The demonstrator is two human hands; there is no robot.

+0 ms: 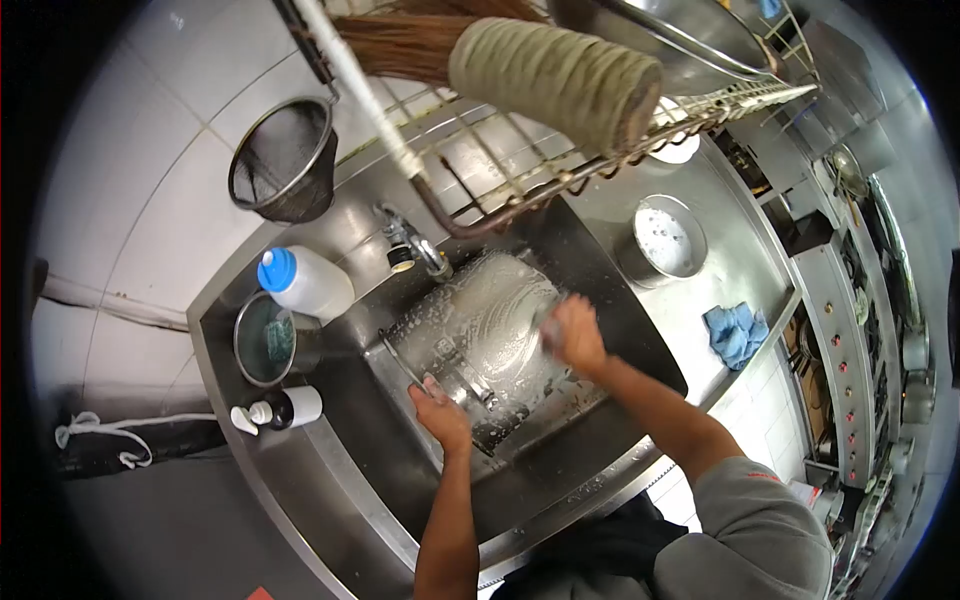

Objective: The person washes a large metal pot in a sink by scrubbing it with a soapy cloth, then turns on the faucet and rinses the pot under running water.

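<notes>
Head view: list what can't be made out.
All in the head view:
Anything in the right hand: motion blur.
Top of the round steel bowl: cut off by the upper edge.
Inside bottom of the round steel pot: under white suds.
Red lettering on the grey cloth sleeve: too small.

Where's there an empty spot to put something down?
On the counter: between the pot of suds and the blue cloth, and between that pot and the outer rim. It's crowded around the blue-capped bottle and pump bottle, and by both hands in the sink.
</notes>
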